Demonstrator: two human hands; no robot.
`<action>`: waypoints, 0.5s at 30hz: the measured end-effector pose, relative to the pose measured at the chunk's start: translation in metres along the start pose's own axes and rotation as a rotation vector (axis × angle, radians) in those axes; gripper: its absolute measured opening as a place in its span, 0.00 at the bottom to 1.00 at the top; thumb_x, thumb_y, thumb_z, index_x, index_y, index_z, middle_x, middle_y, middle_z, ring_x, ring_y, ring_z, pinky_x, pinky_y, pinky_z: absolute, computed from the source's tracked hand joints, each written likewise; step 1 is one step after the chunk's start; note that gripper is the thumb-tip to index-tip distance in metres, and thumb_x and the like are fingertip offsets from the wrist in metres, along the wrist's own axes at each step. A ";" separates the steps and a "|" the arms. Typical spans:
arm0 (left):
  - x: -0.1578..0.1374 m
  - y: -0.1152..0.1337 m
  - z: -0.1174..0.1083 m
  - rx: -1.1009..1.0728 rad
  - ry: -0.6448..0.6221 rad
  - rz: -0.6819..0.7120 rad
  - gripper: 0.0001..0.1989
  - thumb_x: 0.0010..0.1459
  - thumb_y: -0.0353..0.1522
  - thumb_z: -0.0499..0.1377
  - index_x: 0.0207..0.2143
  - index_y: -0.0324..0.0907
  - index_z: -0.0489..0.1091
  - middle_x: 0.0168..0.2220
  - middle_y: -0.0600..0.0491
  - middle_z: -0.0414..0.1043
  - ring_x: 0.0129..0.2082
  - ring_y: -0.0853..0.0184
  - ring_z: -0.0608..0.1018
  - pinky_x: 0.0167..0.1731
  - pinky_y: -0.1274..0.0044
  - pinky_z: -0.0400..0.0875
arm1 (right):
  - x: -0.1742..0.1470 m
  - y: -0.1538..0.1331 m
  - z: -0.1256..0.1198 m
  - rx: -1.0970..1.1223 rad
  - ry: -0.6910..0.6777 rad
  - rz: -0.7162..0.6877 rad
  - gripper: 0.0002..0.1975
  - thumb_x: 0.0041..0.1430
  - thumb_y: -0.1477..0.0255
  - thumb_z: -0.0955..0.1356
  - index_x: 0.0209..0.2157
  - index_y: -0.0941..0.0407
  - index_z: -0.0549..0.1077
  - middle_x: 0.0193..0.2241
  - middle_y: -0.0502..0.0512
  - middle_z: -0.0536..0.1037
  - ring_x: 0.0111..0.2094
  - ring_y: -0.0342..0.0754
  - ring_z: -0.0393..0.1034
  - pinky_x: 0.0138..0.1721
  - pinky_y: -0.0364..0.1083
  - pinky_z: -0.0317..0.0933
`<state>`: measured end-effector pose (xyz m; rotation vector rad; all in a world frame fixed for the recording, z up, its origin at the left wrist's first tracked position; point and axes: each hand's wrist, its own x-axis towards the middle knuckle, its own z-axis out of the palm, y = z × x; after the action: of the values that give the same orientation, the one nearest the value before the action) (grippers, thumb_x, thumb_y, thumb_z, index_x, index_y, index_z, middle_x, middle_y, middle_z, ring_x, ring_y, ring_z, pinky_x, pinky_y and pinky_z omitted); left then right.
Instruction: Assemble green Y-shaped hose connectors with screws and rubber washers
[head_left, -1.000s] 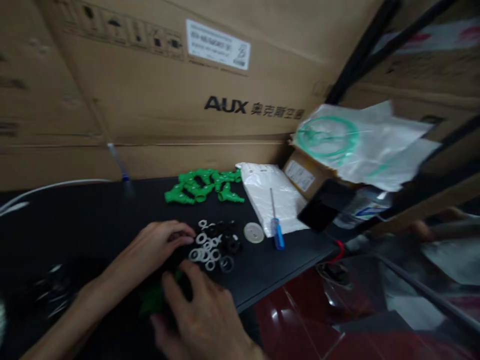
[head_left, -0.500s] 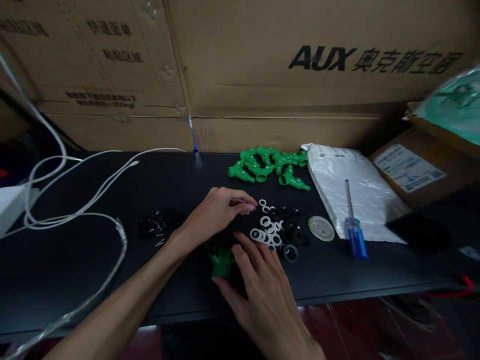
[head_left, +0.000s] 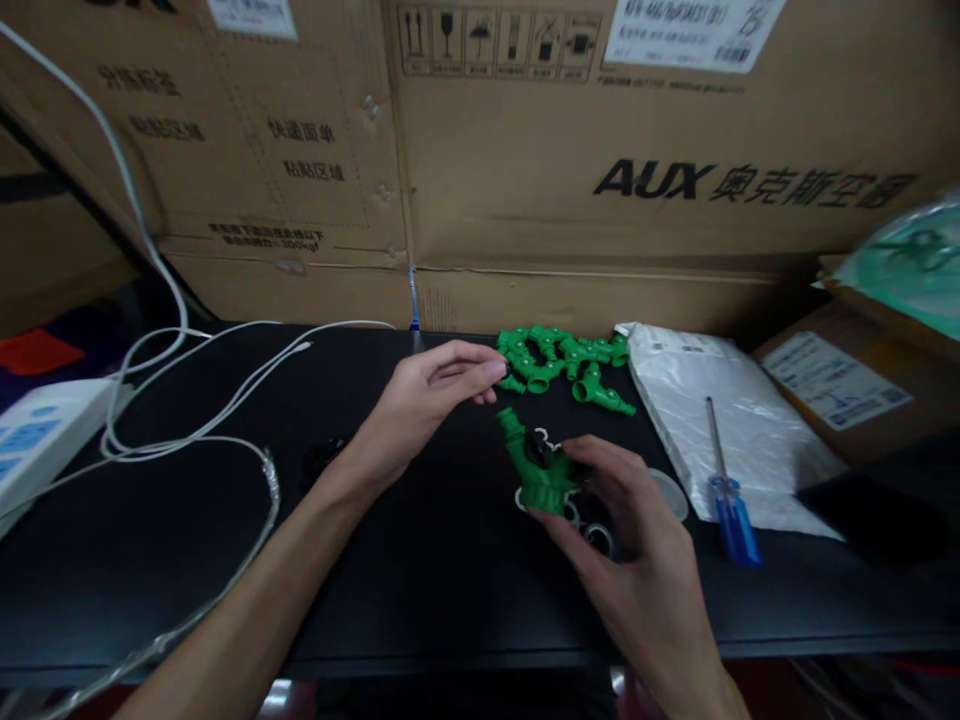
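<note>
a black tabletop [head_left: 435, 610] stands against a wall of big brown cardboard boxes [head_left: 510, 220], dark red floor [head_left: 772, 692] below, the light dim

Right hand [head_left: 645, 545]: shifted toward 1 o'clock with the green branched plastic fitting [head_left: 544, 492], which now partly covers the flat white rings [head_left: 573, 512]. Left hand [head_left: 442, 390]: moved toward 11 o'clock. Pale round flat disc [head_left: 670, 492]: now partly hidden by the right hand.
</note>
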<state>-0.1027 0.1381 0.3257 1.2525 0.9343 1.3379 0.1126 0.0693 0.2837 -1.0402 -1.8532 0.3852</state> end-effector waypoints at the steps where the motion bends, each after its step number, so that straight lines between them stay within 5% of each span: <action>1: -0.003 0.003 -0.001 -0.002 0.008 -0.013 0.09 0.57 0.35 0.70 0.38 0.40 0.79 0.30 0.56 0.77 0.31 0.72 0.76 0.35 0.80 0.69 | 0.003 0.002 0.000 0.018 0.028 0.018 0.22 0.63 0.73 0.74 0.55 0.50 0.68 0.52 0.56 0.74 0.54 0.51 0.73 0.57 0.51 0.69; 9: -0.037 0.008 0.004 -0.008 0.061 -0.113 0.07 0.60 0.35 0.68 0.35 0.40 0.78 0.35 0.55 0.79 0.32 0.73 0.75 0.35 0.81 0.69 | -0.003 -0.002 0.025 0.156 0.056 0.042 0.20 0.61 0.70 0.75 0.52 0.50 0.68 0.53 0.59 0.74 0.56 0.54 0.73 0.55 0.54 0.73; 12: -0.048 0.004 0.005 -0.067 0.089 -0.143 0.09 0.62 0.38 0.66 0.37 0.41 0.75 0.39 0.52 0.81 0.28 0.73 0.74 0.31 0.79 0.70 | -0.010 -0.009 0.036 0.253 0.037 0.128 0.20 0.60 0.72 0.75 0.51 0.48 0.68 0.54 0.58 0.75 0.55 0.53 0.74 0.51 0.50 0.76; 15: -0.058 0.000 0.006 -0.047 0.135 -0.160 0.10 0.58 0.38 0.68 0.36 0.41 0.74 0.34 0.53 0.81 0.25 0.72 0.74 0.27 0.79 0.70 | -0.013 -0.020 0.040 0.404 -0.049 0.240 0.26 0.58 0.72 0.76 0.55 0.45 0.68 0.53 0.54 0.77 0.52 0.50 0.78 0.50 0.46 0.77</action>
<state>-0.1013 0.0805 0.3162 1.0397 1.0685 1.3220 0.0711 0.0541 0.2682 -0.9762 -1.6036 0.8944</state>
